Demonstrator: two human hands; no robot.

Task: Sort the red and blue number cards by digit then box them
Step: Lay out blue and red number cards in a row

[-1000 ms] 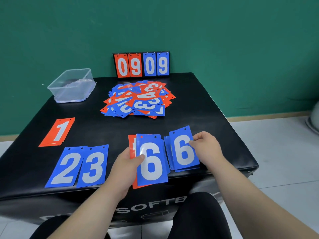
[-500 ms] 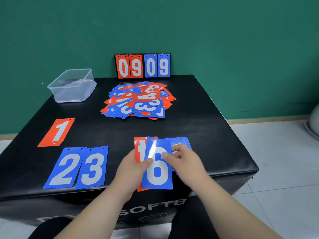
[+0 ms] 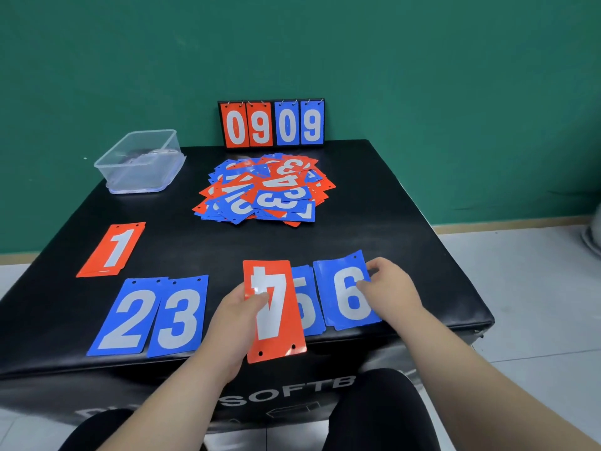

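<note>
My left hand [image 3: 237, 315] grips a red 4 card [image 3: 274, 312], turned upside down, near the front edge. Just right of it lies a blue 5 card [image 3: 307, 307], partly hidden by the red card. My right hand [image 3: 388, 288] pinches the right edge of a blue 6 card [image 3: 348, 292] that lies on a small stack of blue cards. Sorted cards lie to the left: a red 1 [image 3: 112, 249], a blue 2 [image 3: 125, 315] and a blue 3 [image 3: 179, 317]. A mixed heap of red and blue cards [image 3: 265, 190] sits mid-table.
A clear plastic box [image 3: 141, 162] stands at the back left of the black padded table [image 3: 374, 222]. A small scoreboard stand showing 0909 [image 3: 271, 123] stands at the back edge against the green wall. My knees are below the front edge.
My right hand took the blue 6 card off the cards in my left hand and carried it right onto the 6 stack. The red 4 is now the top card in my left hand.
</note>
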